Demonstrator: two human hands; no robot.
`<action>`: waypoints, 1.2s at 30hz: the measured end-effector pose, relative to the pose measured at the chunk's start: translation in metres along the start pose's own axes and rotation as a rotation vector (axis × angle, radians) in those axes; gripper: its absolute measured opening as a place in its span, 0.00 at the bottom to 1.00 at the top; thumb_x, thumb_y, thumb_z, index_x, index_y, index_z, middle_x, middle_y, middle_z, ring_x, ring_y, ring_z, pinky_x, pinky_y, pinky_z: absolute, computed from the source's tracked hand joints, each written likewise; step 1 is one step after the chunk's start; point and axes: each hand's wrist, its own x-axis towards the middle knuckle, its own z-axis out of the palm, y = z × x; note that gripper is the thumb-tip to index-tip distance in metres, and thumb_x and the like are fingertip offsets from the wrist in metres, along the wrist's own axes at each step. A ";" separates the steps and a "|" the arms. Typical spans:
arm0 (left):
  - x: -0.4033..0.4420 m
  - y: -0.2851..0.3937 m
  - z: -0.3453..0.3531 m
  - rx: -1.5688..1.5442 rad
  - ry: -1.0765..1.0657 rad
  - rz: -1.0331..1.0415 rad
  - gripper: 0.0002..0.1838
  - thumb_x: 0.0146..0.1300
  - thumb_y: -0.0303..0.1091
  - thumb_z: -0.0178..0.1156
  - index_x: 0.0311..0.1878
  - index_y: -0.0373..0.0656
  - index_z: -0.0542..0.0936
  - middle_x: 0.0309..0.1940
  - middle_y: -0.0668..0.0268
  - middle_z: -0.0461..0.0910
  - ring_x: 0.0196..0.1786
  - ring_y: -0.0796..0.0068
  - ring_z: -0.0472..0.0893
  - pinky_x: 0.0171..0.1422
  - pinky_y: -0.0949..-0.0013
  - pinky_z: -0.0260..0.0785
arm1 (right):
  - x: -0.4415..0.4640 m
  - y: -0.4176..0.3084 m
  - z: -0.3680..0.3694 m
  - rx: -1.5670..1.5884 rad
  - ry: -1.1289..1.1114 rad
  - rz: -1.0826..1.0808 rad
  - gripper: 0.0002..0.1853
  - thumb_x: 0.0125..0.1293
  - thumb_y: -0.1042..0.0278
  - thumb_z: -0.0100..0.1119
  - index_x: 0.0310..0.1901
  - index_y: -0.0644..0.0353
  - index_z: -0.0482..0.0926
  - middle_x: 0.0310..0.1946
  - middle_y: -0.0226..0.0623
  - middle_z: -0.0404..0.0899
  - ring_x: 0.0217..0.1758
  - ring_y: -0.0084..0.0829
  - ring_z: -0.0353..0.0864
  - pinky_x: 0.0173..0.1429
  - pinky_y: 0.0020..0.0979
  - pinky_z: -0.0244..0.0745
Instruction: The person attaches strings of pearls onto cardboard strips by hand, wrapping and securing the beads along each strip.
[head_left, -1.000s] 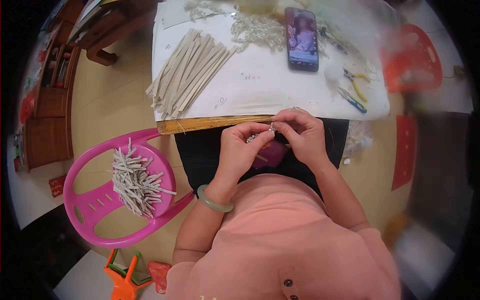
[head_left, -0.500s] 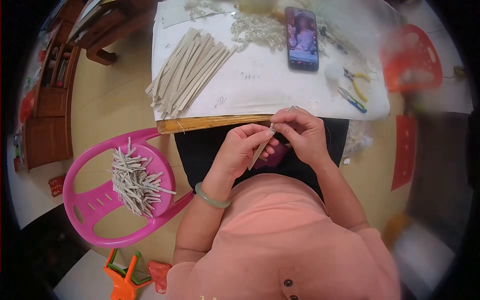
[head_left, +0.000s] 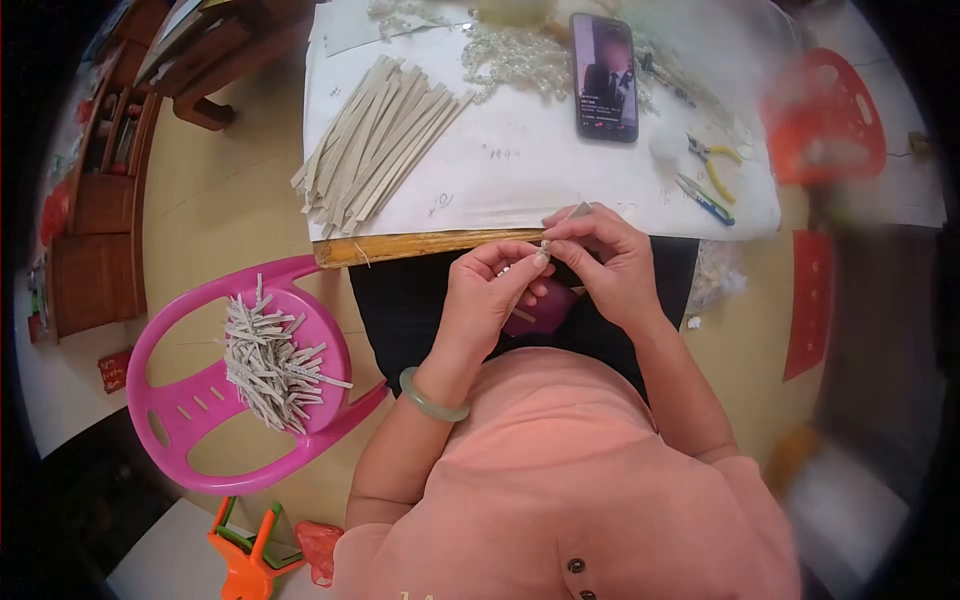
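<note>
Just off the table's near edge, my left hand (head_left: 490, 290) and my right hand (head_left: 607, 262) meet fingertip to fingertip. Between them is a small whitish beaded piece (head_left: 543, 250), pinched by both. A narrow pale strip (head_left: 581, 210) sticks up past the fingers of my right hand, which holds it. White beads show partly behind the fingers of my left hand. On the table lies a fanned pile of long beige strips (head_left: 380, 150). Short strips (head_left: 270, 365) are heaped on a pink chair (head_left: 325, 350) at the left.
A phone (head_left: 604, 80) lies on the white-covered table (head_left: 500, 190), near clear beaded strands (head_left: 515, 62). Yellow-handled pliers (head_left: 716, 168) and blue-handled cutters (head_left: 706, 198) are at the right. A red chair (head_left: 825, 115) stands beyond. An orange stool (head_left: 245, 570) is at lower left.
The strip that hung below my left hand half a second ago no longer shows there. My right hand has shifted slightly up, and the phone screen's picture is different.
</note>
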 end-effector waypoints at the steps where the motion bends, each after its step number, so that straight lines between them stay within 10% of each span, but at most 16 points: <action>1: 0.001 -0.001 -0.001 -0.019 0.008 0.015 0.06 0.60 0.27 0.62 0.40 0.38 0.80 0.31 0.63 0.83 0.27 0.80 0.79 0.31 0.79 0.69 | 0.001 0.000 -0.001 0.000 0.000 0.000 0.05 0.57 0.78 0.63 0.36 0.64 0.82 0.39 0.35 0.78 0.38 0.21 0.79 0.43 0.22 0.74; 36: -0.001 0.001 0.002 -0.104 0.040 0.082 0.08 0.61 0.27 0.61 0.43 0.37 0.78 0.33 0.61 0.82 0.28 0.78 0.79 0.31 0.79 0.70 | -0.005 -0.019 -0.006 -0.334 0.021 0.024 0.08 0.55 0.78 0.64 0.37 0.59 0.85 0.25 0.30 0.72 0.25 0.20 0.68 0.29 0.21 0.65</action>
